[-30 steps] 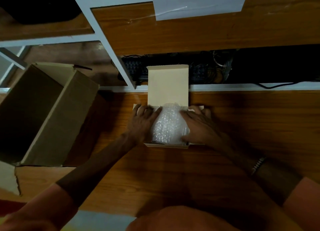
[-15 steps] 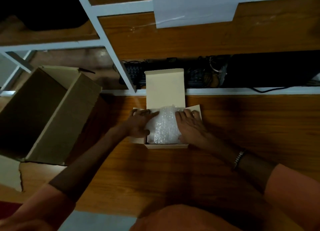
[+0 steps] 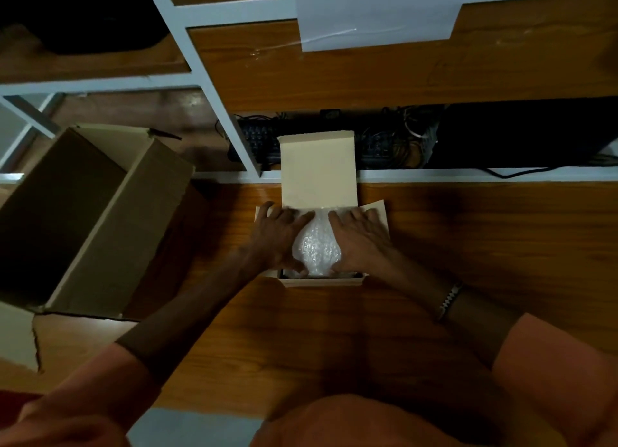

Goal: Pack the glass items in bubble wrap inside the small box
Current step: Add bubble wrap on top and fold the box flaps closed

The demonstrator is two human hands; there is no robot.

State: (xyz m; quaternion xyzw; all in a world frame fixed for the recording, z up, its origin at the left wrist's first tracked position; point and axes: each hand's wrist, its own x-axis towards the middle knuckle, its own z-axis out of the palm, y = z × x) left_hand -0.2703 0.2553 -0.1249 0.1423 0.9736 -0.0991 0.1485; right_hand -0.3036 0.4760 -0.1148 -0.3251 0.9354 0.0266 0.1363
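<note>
Over the last second both hands had slid from the flanks of the bubble-wrap bundle (image 3: 317,246) up onto its top. The left hand (image 3: 279,237) and right hand (image 3: 359,239) lay flat, fingers nearly straight and spread, pressing rather than gripping. The bundle sat between and under the fingers, lower inside the small cardboard box (image 3: 321,281) than before, its lid (image 3: 319,169) standing open just beyond the fingertips. The glass itself was hidden by the wrap. The packing looked nearly seated; closing the side flap (image 3: 376,209) and lid seemed next.
</note>
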